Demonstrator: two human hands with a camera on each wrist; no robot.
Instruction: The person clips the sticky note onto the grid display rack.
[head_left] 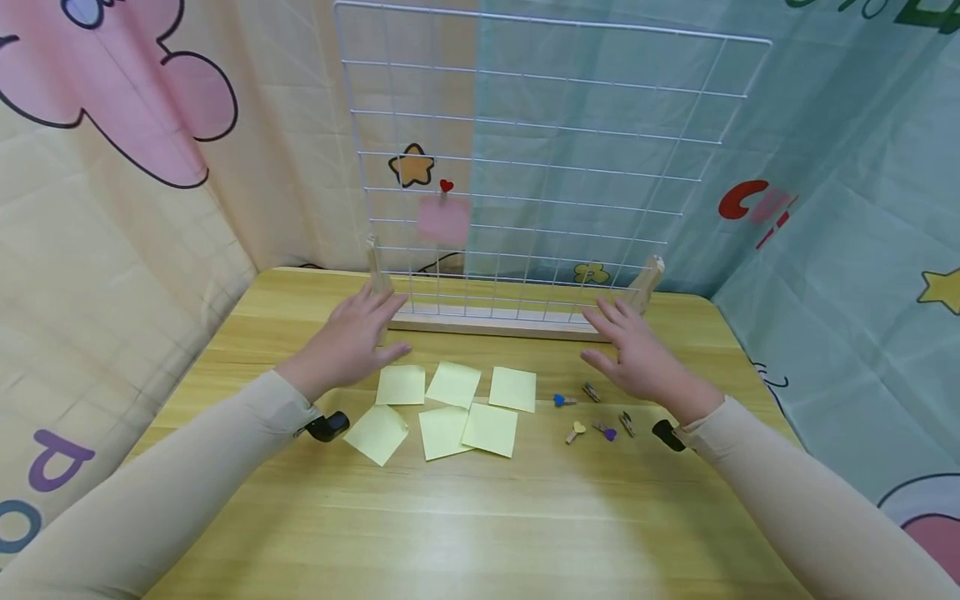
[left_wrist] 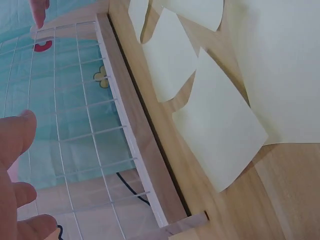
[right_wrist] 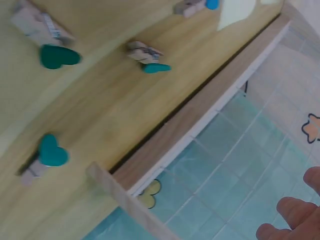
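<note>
A white wire grid (head_left: 555, 19) stands upright in a wooden base (head_left: 495, 323) at the table's back. My left hand (head_left: 356, 342) is at the base's left end, fingers extended and holding nothing. Near the right end my right hand (head_left: 637, 354) hovers with spread fingers, also holding nothing. Whether either hand touches the stand I cannot tell. A pink note (head_left: 444, 218) hangs on the grid under a red heart clothespin (head_left: 446, 186). Several pale yellow sticky notes (head_left: 489, 430) lie between the hands. To their right are several small heart clothespins (head_left: 575, 432), some with teal hearts (right_wrist: 53, 150) in the right wrist view.
The wooden table (head_left: 450, 533) extends in front of the notes. Printed curtains (head_left: 847, 350) surround it at the back and both sides. Wooden end pieces (head_left: 647, 279) rise at the base's ends. A dark band with a black device (head_left: 327, 427) sits on the left wrist.
</note>
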